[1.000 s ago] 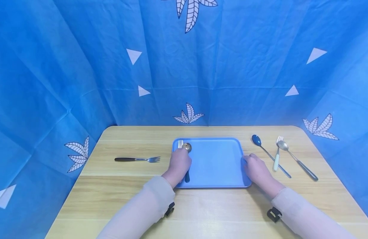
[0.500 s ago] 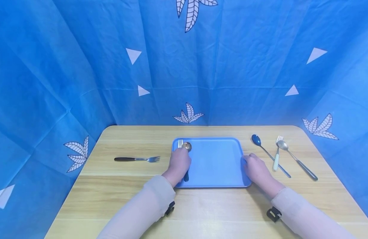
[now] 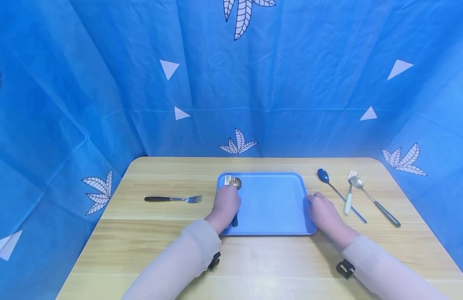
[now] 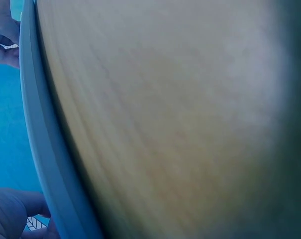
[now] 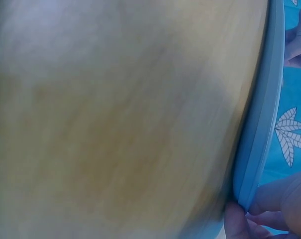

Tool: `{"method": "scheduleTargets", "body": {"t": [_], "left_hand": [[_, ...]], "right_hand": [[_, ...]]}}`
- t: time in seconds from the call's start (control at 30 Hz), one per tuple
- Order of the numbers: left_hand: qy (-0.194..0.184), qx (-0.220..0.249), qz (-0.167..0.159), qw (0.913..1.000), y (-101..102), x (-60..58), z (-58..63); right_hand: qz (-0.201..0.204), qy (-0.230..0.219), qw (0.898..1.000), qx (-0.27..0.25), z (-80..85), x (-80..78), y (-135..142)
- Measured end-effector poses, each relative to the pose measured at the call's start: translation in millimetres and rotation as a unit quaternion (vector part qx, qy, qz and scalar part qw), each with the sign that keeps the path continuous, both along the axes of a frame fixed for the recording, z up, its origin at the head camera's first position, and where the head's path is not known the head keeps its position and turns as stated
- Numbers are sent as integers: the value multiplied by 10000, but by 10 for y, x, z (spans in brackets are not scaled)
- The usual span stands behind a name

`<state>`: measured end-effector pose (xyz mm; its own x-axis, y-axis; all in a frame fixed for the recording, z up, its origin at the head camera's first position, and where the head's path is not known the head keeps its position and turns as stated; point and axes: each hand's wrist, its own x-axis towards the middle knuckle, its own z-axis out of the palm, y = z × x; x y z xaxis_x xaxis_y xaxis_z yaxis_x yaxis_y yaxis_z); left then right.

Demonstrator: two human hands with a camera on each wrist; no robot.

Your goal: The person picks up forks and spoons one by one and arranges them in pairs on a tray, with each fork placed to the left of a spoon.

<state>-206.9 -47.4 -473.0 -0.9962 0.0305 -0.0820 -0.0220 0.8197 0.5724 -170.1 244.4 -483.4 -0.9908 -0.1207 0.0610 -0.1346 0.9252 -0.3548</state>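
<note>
A blue rectangular tray (image 3: 274, 204) rests on the wooden table in the head view. My left hand (image 3: 226, 204) grips its left rim, with curled fingers meeting the edge in the left wrist view. Under and beside that hand lie a fork (image 3: 227, 179) and a spoon (image 3: 236, 183) inside the tray; the hand hides their middles. My right hand (image 3: 323, 211) pinches the tray's right rim between thumb and fingers (image 5: 269, 198), as the right wrist view shows.
Left of the tray lies a dark-handled fork (image 3: 173, 199). At right are a dark blue spoon (image 3: 323, 176), a pale-green-handled fork (image 3: 348, 204) lying across its handle, and a grey-handled spoon (image 3: 385, 213). Blue patterned cloth (image 3: 310, 83) hangs behind the table (image 3: 269, 262).
</note>
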Motion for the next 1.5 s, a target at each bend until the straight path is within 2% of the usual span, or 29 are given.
{"method": "scheduleTargets", "body": {"t": [0.83, 1.1, 1.3, 1.5], "left_hand": [[-82, -42, 50, 9999, -6, -2, 11], [223, -456, -96, 9987, -6, 2, 23], [556, -668, -169, 9961, -11, 29, 84], [289, -308, 16, 9991, -79, 99, 160]], "right_hand": [[-4, -26, 10000, -56, 15, 8, -9], [6, -41, 10000, -26, 28, 20, -15], [8, -12, 10000, 18, 20, 4, -7], [4, -43, 10000, 25, 10, 3, -14]]}}
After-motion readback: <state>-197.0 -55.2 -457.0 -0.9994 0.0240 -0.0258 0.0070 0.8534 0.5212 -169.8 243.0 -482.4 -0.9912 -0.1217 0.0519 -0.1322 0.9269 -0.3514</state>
